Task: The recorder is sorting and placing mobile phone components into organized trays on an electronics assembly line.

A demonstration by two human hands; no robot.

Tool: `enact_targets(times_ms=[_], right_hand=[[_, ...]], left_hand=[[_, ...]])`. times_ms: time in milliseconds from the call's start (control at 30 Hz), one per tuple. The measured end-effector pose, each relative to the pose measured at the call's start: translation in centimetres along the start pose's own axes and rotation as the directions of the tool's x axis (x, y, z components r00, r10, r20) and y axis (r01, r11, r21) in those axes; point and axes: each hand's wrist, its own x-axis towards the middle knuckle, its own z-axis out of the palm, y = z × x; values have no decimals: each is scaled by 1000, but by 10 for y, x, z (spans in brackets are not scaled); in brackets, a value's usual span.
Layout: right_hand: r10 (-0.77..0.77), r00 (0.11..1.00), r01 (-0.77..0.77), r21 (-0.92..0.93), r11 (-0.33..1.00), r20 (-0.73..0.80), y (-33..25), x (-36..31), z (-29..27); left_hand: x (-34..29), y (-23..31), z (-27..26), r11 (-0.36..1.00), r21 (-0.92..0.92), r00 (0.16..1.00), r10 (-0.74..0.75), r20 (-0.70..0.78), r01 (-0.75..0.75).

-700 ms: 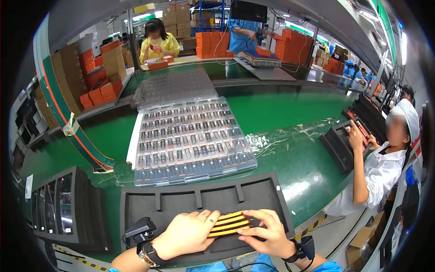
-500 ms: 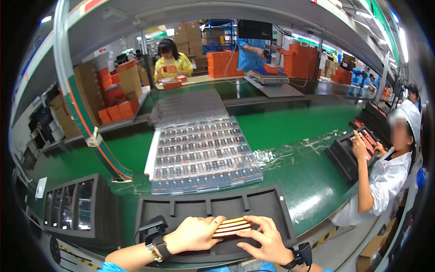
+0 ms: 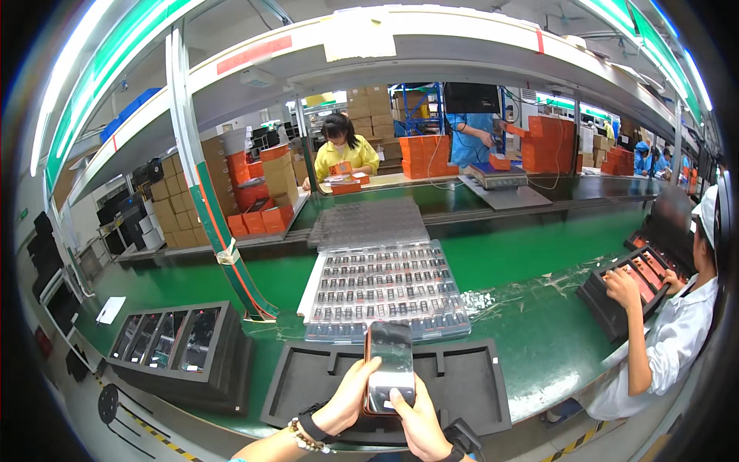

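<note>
Both my hands grip glossy dark phones with orange edges (image 3: 391, 350), held upright over the near foam tray. Only the top phone's face shows, so how many lie beneath it cannot be seen. My left hand (image 3: 350, 398) wraps the left side with its thumb on the face. My right hand (image 3: 422, 423) holds the lower right side, its thumb pressed near the bottom edge. Under my hands lies a black foam tray (image 3: 296, 385) with divided compartments. Beyond it, a clear plastic tray (image 3: 385, 283) holds rows of small dark parts.
A stack of black foam trays (image 3: 231, 369) with dark phones in the top one stands at left, beside a post (image 3: 219, 239). On the right, a co-worker in white (image 3: 662, 339) handles another foam tray (image 3: 604, 308). Orange boxes (image 3: 427, 158) line the far bench.
The phones have turned from edge-on, showing several orange edges, to face-on and upright. My thumbs now rest on the face. The view has shifted, with more of the shelf above showing.
</note>
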Motion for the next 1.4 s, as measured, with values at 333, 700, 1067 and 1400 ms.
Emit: enact_targets(times_ms=[333, 700, 1067, 1400], right_hand=[[152, 988, -154, 115, 981, 28, -7, -12, -38], [104, 982, -128, -145, 981, -160, 6, -25, -74], [-117, 986, 75, -312, 947, -117, -27, -31, -69], [-171, 984, 108, -600, 792, -49, -77, -29, -125]], left_hand=[[-26, -25, -33, 952, 228, 979, 206, 10, -203], [-28, -21, -82, 905, 404, 971, 202, -131, -133], [-39, 7, -107, 875, 380, 897, 395, -198, -301], [-42, 21, -155, 567, 823, 885, 395, -247, -23]])
